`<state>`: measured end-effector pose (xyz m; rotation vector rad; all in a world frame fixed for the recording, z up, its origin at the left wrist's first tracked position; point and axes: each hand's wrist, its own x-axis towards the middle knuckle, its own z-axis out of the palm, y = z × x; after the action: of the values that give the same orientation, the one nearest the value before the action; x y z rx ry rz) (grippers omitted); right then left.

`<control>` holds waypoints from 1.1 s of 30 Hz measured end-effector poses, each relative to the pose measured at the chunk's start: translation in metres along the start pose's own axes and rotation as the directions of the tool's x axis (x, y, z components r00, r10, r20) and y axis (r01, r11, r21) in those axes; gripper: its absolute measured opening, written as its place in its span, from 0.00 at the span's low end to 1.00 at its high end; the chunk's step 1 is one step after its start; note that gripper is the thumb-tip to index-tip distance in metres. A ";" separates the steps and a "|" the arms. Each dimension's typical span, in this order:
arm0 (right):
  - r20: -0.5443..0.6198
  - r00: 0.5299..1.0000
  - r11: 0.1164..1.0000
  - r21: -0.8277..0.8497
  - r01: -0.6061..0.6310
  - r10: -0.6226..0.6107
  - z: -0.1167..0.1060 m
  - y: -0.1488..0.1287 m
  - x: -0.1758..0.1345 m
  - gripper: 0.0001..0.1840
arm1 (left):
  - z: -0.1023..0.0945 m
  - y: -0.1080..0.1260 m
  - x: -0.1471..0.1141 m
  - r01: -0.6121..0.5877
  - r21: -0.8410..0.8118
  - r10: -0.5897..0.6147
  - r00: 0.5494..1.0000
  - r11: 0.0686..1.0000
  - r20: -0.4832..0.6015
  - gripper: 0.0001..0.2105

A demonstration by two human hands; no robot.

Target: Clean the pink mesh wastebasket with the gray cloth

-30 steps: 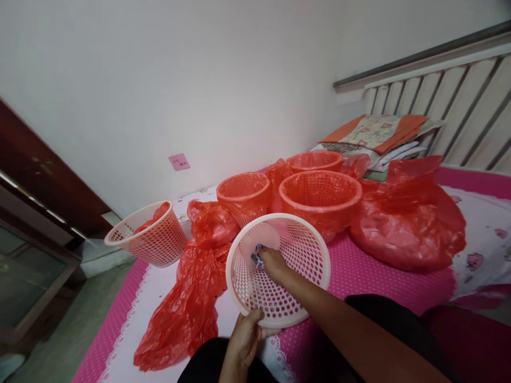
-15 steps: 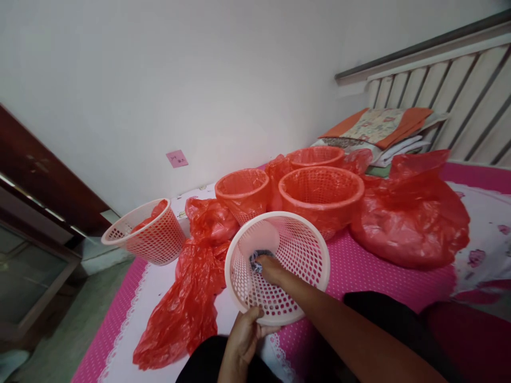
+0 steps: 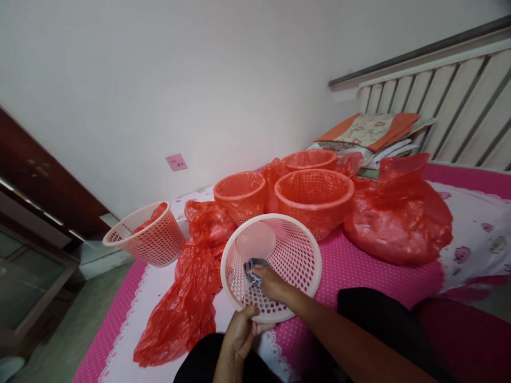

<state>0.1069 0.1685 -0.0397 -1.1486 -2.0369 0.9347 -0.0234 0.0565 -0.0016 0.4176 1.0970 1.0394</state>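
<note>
A pale pink perforated plastic basket (image 3: 297,250) is tipped with its mouth toward me. My left hand (image 3: 242,331) grips its near rim, thumb over the edge and fingers beneath. Inside the basket, my right hand (image 3: 269,282) presses a bunched grey-blue cloth (image 3: 251,271) against the lower left wall. The fingers are closed around the cloth and partly hidden by it. A crumpled red plastic bag (image 3: 186,308) lies left of the basket.
Behind stand several baskets wrapped in red plastic, one of them a larger basket (image 3: 315,205). Another pale basket (image 3: 159,242) leans at left. A full red bag (image 3: 399,229) and folded bedding (image 3: 371,130) lie at right, near a radiator (image 3: 459,101). The bed's edge runs along the left.
My right hand has drawn the cloth from near the basket's bottom toward the near left rim. The left hand keeps its hold on the rim. The view has shifted slightly.
</note>
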 end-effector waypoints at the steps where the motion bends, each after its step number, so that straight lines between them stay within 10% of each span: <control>1: 0.001 1.000 1.000 -0.002 0.008 -0.008 0.000 -0.002 -0.005 0.37 | 0.000 0.001 0.000 -0.004 0.002 0.004 1.000 1.000 0.006 0.14; 12: -0.001 0.989 0.986 0.078 0.144 -0.145 -0.005 -0.026 -0.067 0.41 | 0.003 0.003 -0.003 -0.008 0.013 0.007 0.999 1.000 0.045 0.05; 21: -0.074 0.991 0.989 0.089 0.120 -0.114 -0.002 -0.026 -0.083 0.50 | 0.009 0.008 -0.008 0.007 -0.025 -0.003 0.990 1.000 0.138 0.24; 33: -0.072 0.974 0.974 -0.088 0.208 -0.215 0.005 -0.043 -0.116 0.42 | 0.014 0.012 -0.011 -0.013 -0.025 0.012 0.999 1.000 -0.030 0.28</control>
<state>0.1337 0.0483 -0.0266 -0.9700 -2.0976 0.6966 -0.0177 0.0555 0.0191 0.3904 1.1074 1.0728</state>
